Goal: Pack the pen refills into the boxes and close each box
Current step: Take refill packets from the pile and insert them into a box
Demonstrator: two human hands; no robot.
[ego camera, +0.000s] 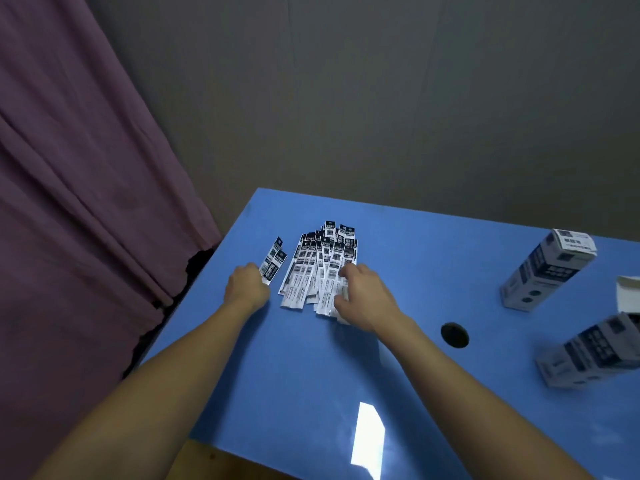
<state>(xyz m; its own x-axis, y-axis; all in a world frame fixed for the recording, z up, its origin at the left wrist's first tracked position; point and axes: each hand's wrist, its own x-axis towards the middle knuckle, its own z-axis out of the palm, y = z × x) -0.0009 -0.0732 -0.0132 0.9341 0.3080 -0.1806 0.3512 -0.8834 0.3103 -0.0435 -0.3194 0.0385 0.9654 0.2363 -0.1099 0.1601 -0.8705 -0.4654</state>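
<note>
Curled round the near ends of two sleeved pen refills (pixel 273 263), the left hand (pixel 246 284) holds them a little apart from the main heap, their printed tops fanning up and away over the blue table (pixel 304 375). The right hand (pixel 360 296) rests on the near right edge of the pile of refills (pixel 320 268), fingers bent down among the packets; whether it actually pinches one or only presses and sorts them I cannot tell from this angle.

These refills look light and thin, each sealed in a slim glossy wrapper, so they should slide readily over one another and over the smooth tabletop. A stack is likely to splay unless squared first. The wrappers probably flex, while the refill inside gives some stiffness along its length. Gripping a bundle across its middle or lower third, thumb opposed to fingers, would seem the safest hold; taking only the flat printed tab risks a packet slipping out.

Both boxes stand well apart to the right: an upright box (pixel 545 271) that looks closed on top, and a second box (pixel 588 355) lying tilted near the edge, blurred. A round cable hole (pixel 454 335) sits between pile and boxes.
</note>
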